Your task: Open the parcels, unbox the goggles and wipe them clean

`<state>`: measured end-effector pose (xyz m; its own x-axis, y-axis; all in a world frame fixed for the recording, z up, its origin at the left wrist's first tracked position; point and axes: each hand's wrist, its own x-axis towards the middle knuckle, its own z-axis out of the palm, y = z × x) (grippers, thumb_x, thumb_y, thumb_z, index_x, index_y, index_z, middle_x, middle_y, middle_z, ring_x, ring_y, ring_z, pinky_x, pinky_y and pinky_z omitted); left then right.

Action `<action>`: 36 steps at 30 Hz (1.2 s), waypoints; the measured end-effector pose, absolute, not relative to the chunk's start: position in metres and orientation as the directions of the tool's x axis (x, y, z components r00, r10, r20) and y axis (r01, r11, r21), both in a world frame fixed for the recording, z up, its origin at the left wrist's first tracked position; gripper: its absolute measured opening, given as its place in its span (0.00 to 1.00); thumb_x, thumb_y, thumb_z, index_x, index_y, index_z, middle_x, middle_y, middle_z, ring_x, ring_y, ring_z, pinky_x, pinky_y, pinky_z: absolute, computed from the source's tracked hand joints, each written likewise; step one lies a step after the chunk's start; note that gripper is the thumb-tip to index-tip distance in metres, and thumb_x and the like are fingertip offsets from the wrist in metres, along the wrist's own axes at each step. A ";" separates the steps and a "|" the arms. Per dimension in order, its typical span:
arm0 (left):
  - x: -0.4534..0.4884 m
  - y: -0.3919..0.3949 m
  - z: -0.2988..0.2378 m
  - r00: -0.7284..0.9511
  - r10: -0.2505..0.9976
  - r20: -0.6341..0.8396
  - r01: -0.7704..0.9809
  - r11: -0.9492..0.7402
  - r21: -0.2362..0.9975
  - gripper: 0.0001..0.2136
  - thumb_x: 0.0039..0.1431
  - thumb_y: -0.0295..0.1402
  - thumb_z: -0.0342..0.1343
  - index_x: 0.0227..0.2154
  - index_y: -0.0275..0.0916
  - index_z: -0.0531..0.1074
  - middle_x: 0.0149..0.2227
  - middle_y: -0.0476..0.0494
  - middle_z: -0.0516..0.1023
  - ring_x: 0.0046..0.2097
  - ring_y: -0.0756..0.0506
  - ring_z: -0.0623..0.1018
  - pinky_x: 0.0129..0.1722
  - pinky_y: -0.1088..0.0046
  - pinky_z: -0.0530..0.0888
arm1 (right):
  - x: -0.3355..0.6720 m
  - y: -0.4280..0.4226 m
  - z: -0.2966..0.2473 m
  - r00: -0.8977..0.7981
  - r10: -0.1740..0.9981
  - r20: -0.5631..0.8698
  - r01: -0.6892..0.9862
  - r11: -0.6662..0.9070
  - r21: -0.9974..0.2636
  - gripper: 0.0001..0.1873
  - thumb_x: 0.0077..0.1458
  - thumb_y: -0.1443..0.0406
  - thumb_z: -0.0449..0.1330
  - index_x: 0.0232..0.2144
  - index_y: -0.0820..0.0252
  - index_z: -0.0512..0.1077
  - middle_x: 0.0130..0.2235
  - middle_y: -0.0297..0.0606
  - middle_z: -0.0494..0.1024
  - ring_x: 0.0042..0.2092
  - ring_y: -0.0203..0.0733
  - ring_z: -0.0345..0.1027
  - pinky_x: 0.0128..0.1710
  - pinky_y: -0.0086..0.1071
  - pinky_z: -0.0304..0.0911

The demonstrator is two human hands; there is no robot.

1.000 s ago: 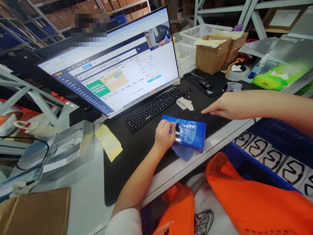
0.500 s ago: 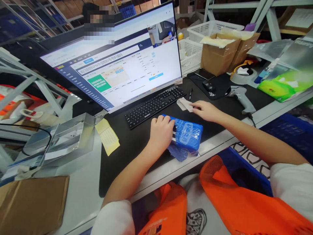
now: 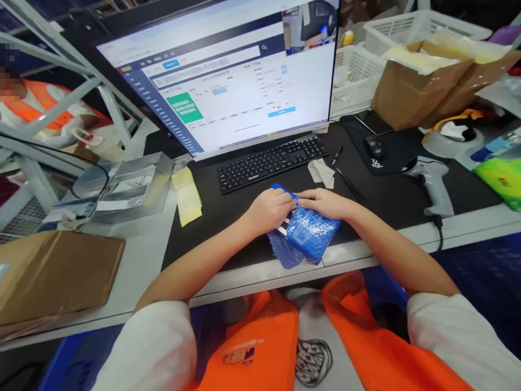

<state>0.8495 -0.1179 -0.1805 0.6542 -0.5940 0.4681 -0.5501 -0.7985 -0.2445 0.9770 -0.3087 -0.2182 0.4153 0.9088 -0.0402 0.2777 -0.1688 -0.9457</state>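
Both hands grip blue parcel at desk edge.

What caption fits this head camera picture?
The left hand and right hand hold a blue bubble-wrap parcel in front of the keyboard.

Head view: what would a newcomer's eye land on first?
The blue bubble-wrap parcel at the near edge of the black desk mat, with the left hand and right hand gripping its far edge together. Behind it, the big lit monitor fills the upper middle, a black keyboard at its foot.
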 end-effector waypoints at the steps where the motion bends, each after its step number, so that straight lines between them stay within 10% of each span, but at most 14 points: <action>1: 0.849 -0.117 -0.183 0.636 -0.580 0.509 -0.553 -0.803 -0.223 0.12 0.72 0.30 0.51 0.34 0.36 0.76 0.31 0.44 0.78 0.33 0.47 0.73 0.33 0.68 0.69 | 0.977 -0.308 -0.218 0.409 0.912 -0.034 0.271 -0.156 -0.950 0.22 0.61 0.58 0.62 0.55 0.55 0.79 0.58 0.38 0.79 0.61 0.53 0.71 0.67 0.48 0.58; 11: 0.844 -0.110 -0.199 0.553 -0.289 0.781 -0.590 -0.798 0.122 0.08 0.69 0.30 0.55 0.38 0.38 0.80 0.37 0.41 0.84 0.39 0.47 0.82 0.41 0.69 0.80 | 0.973 -0.308 -0.219 0.404 0.910 -0.089 0.145 -0.160 -0.976 0.30 0.59 0.52 0.63 0.60 0.57 0.75 0.56 0.40 0.80 0.54 0.50 0.74 0.61 0.46 0.64; 17: 0.843 -0.105 -0.188 0.774 0.066 0.630 -0.343 -0.793 0.504 0.13 0.69 0.36 0.54 0.35 0.36 0.82 0.36 0.42 0.83 0.38 0.47 0.82 0.41 0.72 0.77 | 0.973 -0.310 -0.218 0.415 0.898 -0.146 0.135 -0.220 -0.966 0.33 0.62 0.51 0.59 0.64 0.60 0.70 0.51 0.40 0.82 0.43 0.43 0.76 0.50 0.40 0.70; 21: 0.842 -0.114 -0.165 0.920 -0.119 0.374 -0.229 -0.937 0.263 0.11 0.66 0.36 0.57 0.41 0.36 0.80 0.41 0.40 0.83 0.43 0.43 0.82 0.43 0.68 0.75 | 0.965 -0.311 -0.202 0.463 0.885 -0.056 0.432 -0.280 -0.857 0.25 0.65 0.55 0.55 0.59 0.58 0.75 0.54 0.41 0.81 0.52 0.47 0.75 0.54 0.40 0.67; 26: 0.847 -0.128 -0.138 0.986 -0.110 0.125 -0.090 -0.984 -0.156 0.15 0.66 0.40 0.55 0.38 0.32 0.80 0.39 0.34 0.83 0.42 0.37 0.82 0.37 0.64 0.69 | 0.939 -0.296 -0.165 0.569 0.821 -0.044 0.797 -0.564 -0.214 0.27 0.67 0.48 0.52 0.45 0.64 0.78 0.44 0.53 0.82 0.48 0.59 0.77 0.47 0.45 0.66; 36: 0.836 -0.084 -0.128 0.948 -0.316 0.035 -0.289 -0.902 -0.322 0.23 0.72 0.41 0.46 0.29 0.36 0.80 0.30 0.39 0.83 0.32 0.43 0.81 0.30 0.68 0.61 | 0.942 -0.272 -0.147 0.256 0.966 -0.031 0.961 -0.251 0.120 0.26 0.73 0.56 0.43 0.41 0.64 0.78 0.40 0.50 0.83 0.41 0.50 0.76 0.38 0.37 0.55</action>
